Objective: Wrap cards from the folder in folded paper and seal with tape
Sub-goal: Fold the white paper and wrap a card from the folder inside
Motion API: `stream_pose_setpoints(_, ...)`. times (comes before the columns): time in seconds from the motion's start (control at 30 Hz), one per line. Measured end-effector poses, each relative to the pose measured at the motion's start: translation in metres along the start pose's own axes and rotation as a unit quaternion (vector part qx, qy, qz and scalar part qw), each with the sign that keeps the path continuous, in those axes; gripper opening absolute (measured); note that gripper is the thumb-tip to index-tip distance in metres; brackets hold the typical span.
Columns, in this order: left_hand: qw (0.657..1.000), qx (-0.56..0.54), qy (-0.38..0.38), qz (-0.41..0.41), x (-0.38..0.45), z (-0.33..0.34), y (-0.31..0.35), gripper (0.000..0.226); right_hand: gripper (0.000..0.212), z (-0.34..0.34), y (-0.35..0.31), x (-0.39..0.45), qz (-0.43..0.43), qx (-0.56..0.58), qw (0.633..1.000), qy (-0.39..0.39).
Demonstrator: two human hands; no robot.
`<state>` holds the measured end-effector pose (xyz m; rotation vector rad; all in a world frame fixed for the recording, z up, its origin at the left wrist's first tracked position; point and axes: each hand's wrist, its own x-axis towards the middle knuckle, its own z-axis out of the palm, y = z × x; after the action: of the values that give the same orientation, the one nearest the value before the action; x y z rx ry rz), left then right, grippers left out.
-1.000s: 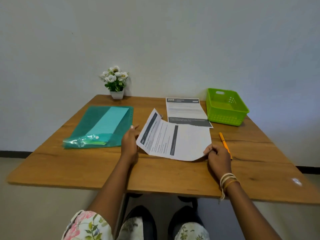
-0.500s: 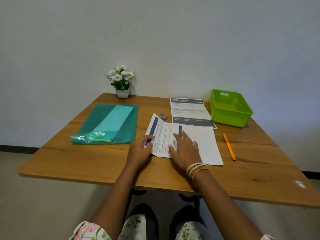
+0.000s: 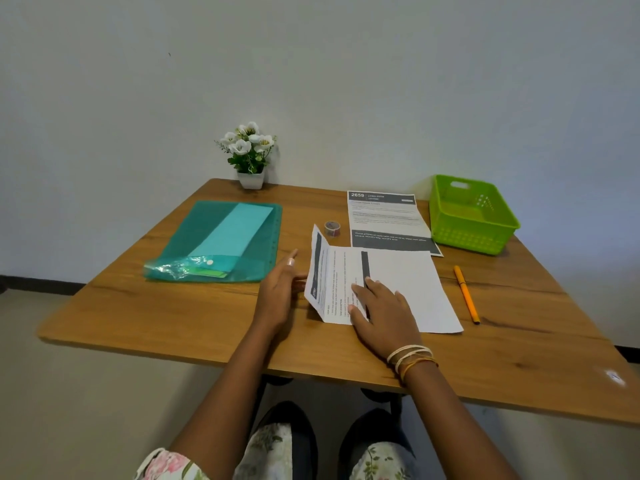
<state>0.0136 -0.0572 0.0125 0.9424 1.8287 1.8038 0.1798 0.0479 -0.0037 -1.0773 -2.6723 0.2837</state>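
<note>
Since the previous moment, my left hand [image 3: 280,292] has released the paper [image 3: 381,285] edge, fingers now spread, touching only its left flap at 9 o'clock. My right hand [image 3: 384,313] presses flat, fingers spread, on the fold. Paper lies mid-table [image 3: 173,320]; folder [image 3: 225,240] at 10 o'clock, tape roll [image 3: 332,228] at 12 o'clock.
</note>
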Motion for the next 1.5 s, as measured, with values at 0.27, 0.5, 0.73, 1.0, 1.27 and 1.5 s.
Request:
stream_pose_setpoints(0.27, 0.92, 0.359, -0.11, 0.112, -0.005, 0.008, -0.008, 0.043, 0.047, 0.001, -0.001, 0.0, -0.006, 0.017, 1.0, 0.02)
stream_pose_setpoints(0.5, 0.834, 0.509, -0.133, 0.164, -0.01, 0.016, -0.008, 0.045, 0.036, -0.005, -0.004, -0.007, 0.036, 0.127, 0.985, 0.111)
stream_pose_setpoints(0.73, 0.819, 0.545, -0.149, 0.105, -0.028, 0.043, 0.001, 0.054, 0.032, -0.005, -0.004, -0.006, 0.0, 0.118, 0.988, 0.102)
stream_pose_setpoints(1.0, 0.957, 0.282, -0.05, -0.053, -0.031, 0.076, 0.03, 0.05, 0.032, -0.004, -0.002, -0.006, 0.019, 0.133, 0.985, 0.105)
stream_pose_setpoints(1.27, 0.949, -0.05, 0.082, -0.3, 0.001, 0.055, 0.054, 0.038, 0.032, -0.006, 0.0, -0.007, 0.024, 0.157, 0.981, 0.111)
stream_pose_setpoints(1.5, 0.963, -0.137, 0.023, -0.229, -0.004, 0.053, 0.037, 0.039, 0.035, -0.008, -0.004, -0.009, 0.01, 0.176, 0.978, 0.113)
